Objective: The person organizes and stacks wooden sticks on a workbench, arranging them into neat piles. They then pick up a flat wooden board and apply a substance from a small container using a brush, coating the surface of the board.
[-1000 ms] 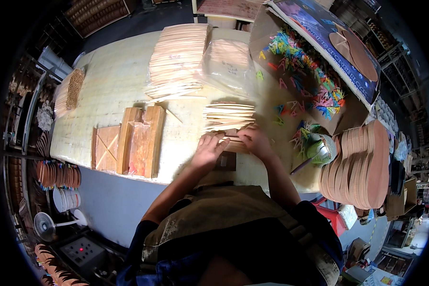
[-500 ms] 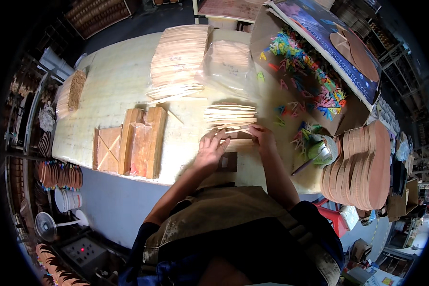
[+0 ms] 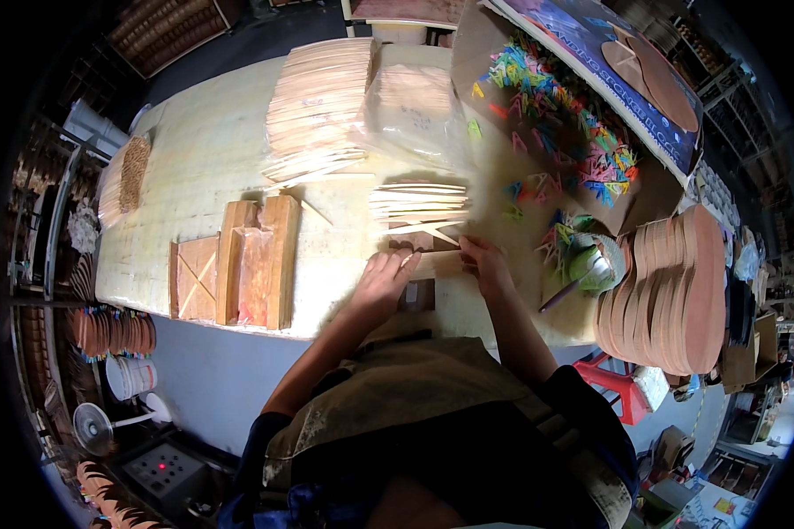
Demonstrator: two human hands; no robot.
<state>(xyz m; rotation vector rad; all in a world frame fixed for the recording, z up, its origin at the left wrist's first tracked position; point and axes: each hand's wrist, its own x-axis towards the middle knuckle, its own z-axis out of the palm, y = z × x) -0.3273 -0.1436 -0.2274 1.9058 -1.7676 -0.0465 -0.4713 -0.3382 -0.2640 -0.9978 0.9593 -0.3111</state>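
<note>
Near the table's front edge, my left hand has its fingers drawn together at the left end of a pale wooden piece. Whether anything is pinched in it is too small to make out. Opposite it, my right hand is closed, with thumb and finger at the end of a thin wooden strip. That strip slants up and left, meeting another thin strip. Just beyond both hands lies a pile of pale thin wooden strips. A dark brown block shows between my forearms.
Larger bundles of strips and a plastic bag of strips lie farther back. A wooden jig stands left. To the right are colourful clips, a green pot with a brush and stacked brown sole-shaped pieces.
The strip between my hands has swung from nearly level to slanting, its left end now farther from me. My left hand has drawn back slightly from the strips, its fingers more closed.
</note>
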